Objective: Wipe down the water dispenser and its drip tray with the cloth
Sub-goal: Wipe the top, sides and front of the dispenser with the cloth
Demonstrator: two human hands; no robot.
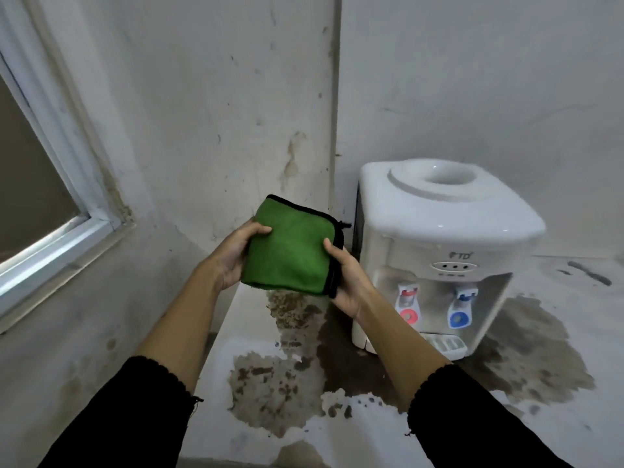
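A folded green cloth (pixel 292 249) with a black hem is held in the air between both hands. My left hand (pixel 233 255) grips its left edge, thumb on top. My right hand (pixel 347 278) grips its right, black-edged side. To the right stands a white tabletop water dispenser (pixel 445 238) with no bottle on its round top opening. It has a red tap (pixel 408 304) and a blue tap (pixel 461 305). Its white drip tray (pixel 445 344) sits at the base, partly behind my right forearm. The cloth hangs left of the dispenser, apart from it.
The dispenser stands on a pale counter (pixel 337 434) with large dark worn and wet patches. Stained walls meet in a corner behind (pixel 334 96). A white-framed window (pixel 50 211) is on the left wall.
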